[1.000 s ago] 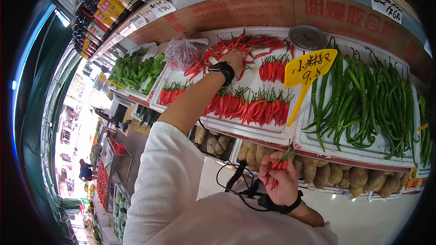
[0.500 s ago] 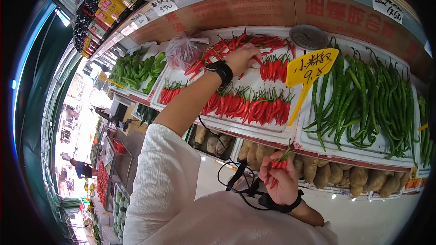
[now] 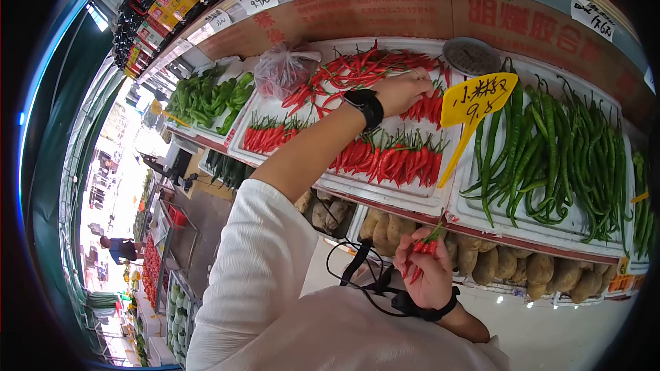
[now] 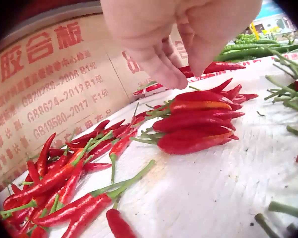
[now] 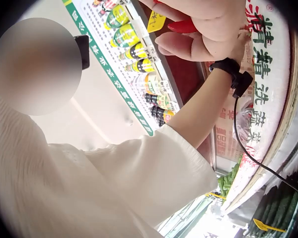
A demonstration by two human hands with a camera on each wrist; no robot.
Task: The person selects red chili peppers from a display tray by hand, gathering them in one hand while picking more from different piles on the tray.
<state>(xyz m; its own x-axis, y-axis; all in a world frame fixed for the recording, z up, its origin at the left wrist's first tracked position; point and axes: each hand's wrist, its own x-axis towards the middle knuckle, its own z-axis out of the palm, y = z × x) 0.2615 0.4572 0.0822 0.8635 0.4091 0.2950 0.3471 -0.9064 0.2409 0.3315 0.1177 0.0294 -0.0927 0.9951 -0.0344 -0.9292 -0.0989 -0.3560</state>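
Observation:
In the head view my left hand is over the short row of red chilli peppers on the white tray. The left wrist view shows its fingertips pinching a red chilli pepper, just above several neatly stacked chillies. Loose red chillies lie in a heap beside them. Lower down, near my body, my right hand holds a small bunch of red chillies, stems upward. One red chilli shows between its curled fingers in the right wrist view.
A yellow price sign stands right of the left hand, near a round metal dish. Long green peppers fill the right tray. A plastic bag sits at the left; potatoes lie below. A cable hangs between the arms.
My left hand has moved right from the loose chilli heap to the short row, carrying a red chilli. The right hand stays nearly in place with its bunch.

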